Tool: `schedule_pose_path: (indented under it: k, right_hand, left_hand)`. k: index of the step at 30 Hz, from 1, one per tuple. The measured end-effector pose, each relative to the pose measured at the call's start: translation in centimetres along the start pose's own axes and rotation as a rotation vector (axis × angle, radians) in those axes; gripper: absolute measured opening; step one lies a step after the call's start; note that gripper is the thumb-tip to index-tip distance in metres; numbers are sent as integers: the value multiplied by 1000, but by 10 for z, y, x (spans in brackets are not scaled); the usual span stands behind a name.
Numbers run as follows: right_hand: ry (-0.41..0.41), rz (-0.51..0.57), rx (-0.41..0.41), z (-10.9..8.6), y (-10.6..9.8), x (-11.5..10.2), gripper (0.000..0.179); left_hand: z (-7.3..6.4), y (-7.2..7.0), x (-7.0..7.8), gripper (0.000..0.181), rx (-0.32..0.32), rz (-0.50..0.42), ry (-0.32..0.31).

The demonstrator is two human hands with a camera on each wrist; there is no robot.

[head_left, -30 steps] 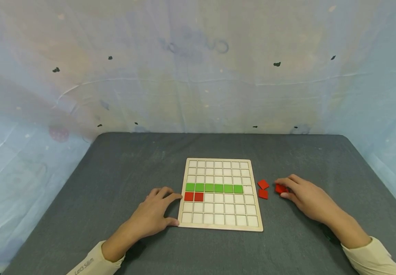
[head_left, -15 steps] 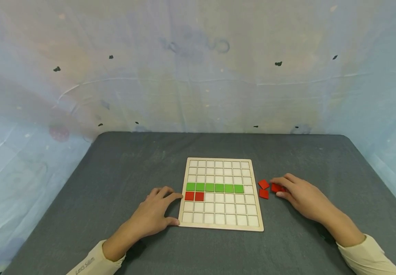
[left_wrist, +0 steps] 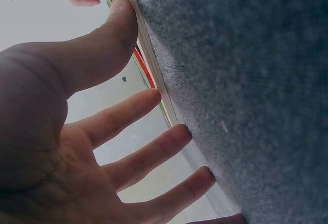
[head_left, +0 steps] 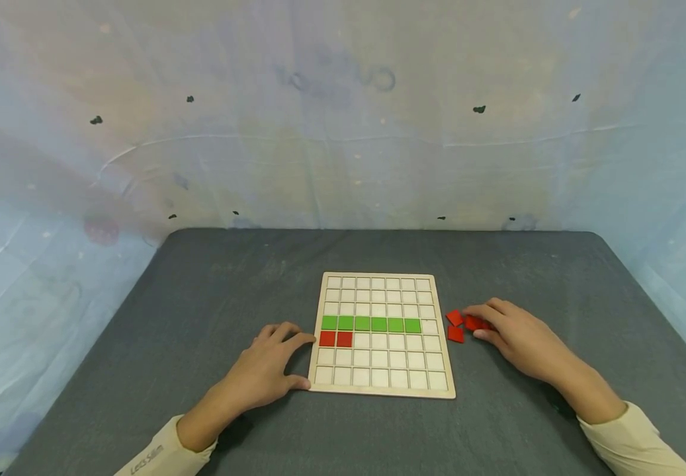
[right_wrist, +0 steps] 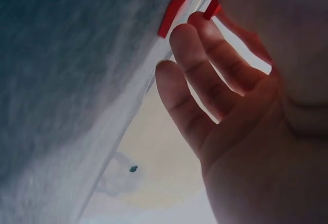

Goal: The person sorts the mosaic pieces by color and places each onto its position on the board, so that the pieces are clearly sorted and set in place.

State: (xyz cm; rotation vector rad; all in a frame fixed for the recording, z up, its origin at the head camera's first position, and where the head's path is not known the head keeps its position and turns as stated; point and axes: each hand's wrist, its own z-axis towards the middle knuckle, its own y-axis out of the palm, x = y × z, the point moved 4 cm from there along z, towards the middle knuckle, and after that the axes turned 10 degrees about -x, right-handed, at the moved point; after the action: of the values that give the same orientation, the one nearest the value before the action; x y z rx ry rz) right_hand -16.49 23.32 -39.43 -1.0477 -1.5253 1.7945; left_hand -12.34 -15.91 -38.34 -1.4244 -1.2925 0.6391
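The grey table carries a wooden grid board near its middle, w/ a row of six green tiles and two red tiles at the left of the row below. The left hand rests at the board's left edge, fingers spread and relaxed, steadying it. The right hand is just beside the board's right edge and pinches a red tile between thumb and fingertips; two loose red tiles lie next to it. Step in hand, I judge: picking up the third red tile. Next move needs a lift and a flat drop into the free cell right of the red pair.
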Motion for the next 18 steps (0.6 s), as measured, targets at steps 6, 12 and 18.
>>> schedule_pose_path:
  k: [6,12,18]
  right_hand:
    - [-22,-3,2,4,2,-4,40]
    - [-47,-4,6,10,5,-10,39]
    - [-86,1,9,17,8,-19,38]
  left_hand:
    - [0,0,1,70,-4,-9,7]
    - [0,-2,1,71,-9,-6,-7]
    - [-1,-1,1,71,-10,-3,-9]
